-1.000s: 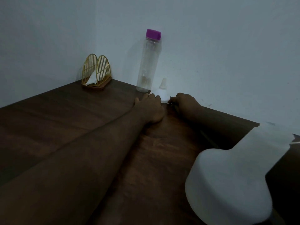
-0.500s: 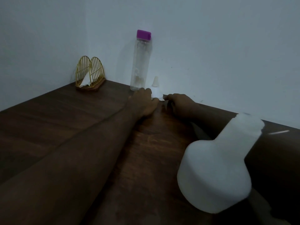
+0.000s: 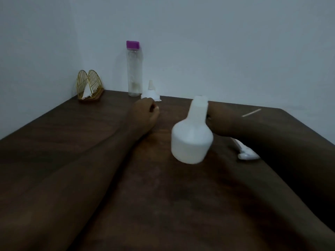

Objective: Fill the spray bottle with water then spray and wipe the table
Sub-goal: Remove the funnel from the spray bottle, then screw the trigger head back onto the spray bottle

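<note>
A white spray bottle (image 3: 192,140) stands without its top in the middle of the dark wooden table (image 3: 72,133). Its white spray head (image 3: 247,155) lies to the right, partly under my right forearm. My right hand (image 3: 212,117) is almost wholly hidden behind the bottle's neck, so its grip is unclear. My left hand (image 3: 145,111) rests on the table with loosely curled fingers, holding nothing, just short of a small white funnel (image 3: 150,93). A clear water bottle (image 3: 134,73) with a purple cap stands by the wall behind the funnel.
A gold wire napkin holder (image 3: 89,87) with a white napkin sits in the far left corner. A thin pale stick (image 3: 252,112) lies near the far right edge. Walls close off the table at the back and left.
Both hands have drawn back from the funnel. My right hand has moved right, behind the spray bottle's neck. The view has swung right, so the spray bottle now appears near the centre.
</note>
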Action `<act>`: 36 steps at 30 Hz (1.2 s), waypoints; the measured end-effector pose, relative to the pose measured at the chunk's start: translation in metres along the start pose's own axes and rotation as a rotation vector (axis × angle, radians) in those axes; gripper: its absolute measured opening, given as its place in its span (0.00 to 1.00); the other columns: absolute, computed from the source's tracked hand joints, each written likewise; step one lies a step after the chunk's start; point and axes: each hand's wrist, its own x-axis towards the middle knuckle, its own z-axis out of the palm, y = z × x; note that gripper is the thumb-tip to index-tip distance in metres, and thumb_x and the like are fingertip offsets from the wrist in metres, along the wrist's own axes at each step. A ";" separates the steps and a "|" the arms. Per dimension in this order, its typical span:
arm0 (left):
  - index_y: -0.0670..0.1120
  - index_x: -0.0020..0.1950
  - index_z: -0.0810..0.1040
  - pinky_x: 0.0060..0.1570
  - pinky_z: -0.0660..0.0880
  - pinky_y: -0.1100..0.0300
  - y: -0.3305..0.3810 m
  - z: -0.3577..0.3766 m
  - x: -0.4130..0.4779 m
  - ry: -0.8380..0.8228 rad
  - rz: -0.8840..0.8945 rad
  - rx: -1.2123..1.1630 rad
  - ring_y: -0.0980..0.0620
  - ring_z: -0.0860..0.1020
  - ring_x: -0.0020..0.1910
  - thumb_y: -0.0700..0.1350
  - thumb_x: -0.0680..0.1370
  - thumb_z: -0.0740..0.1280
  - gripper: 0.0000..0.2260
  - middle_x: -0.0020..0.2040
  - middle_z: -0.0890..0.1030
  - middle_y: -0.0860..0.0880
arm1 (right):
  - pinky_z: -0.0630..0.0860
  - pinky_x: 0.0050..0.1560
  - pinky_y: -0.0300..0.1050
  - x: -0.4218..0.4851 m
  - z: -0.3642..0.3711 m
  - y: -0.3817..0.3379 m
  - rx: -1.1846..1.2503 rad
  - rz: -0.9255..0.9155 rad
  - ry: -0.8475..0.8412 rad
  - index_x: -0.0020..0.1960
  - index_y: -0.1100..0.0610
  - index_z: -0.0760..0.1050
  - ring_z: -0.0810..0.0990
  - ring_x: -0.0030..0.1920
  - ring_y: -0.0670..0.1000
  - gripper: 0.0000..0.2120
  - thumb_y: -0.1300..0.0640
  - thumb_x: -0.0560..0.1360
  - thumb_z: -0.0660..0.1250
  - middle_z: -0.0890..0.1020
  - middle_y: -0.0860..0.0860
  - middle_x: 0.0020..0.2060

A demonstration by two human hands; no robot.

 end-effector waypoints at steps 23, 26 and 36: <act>0.46 0.46 0.76 0.35 0.69 0.61 0.066 -0.031 -0.067 -0.016 -0.003 -0.089 0.56 0.74 0.37 0.46 0.81 0.61 0.07 0.38 0.76 0.51 | 0.80 0.41 0.46 -0.116 0.009 0.012 0.213 0.370 0.257 0.49 0.57 0.80 0.82 0.35 0.47 0.08 0.53 0.79 0.65 0.83 0.50 0.34; 0.48 0.48 0.76 0.37 0.73 0.62 0.066 -0.033 -0.066 0.029 -0.095 -0.153 0.58 0.75 0.38 0.46 0.81 0.61 0.06 0.39 0.77 0.55 | 0.75 0.41 0.33 -0.122 -0.005 -0.006 0.305 0.245 0.381 0.49 0.55 0.79 0.80 0.34 0.40 0.02 0.58 0.76 0.68 0.82 0.44 0.36; 0.46 0.60 0.75 0.41 0.68 0.74 0.085 -0.038 -0.071 0.017 -0.126 -0.208 0.61 0.75 0.44 0.44 0.81 0.62 0.09 0.51 0.79 0.53 | 0.80 0.49 0.56 -0.124 -0.077 -0.043 1.408 0.012 0.705 0.48 0.61 0.80 0.82 0.45 0.61 0.11 0.61 0.73 0.59 0.85 0.58 0.41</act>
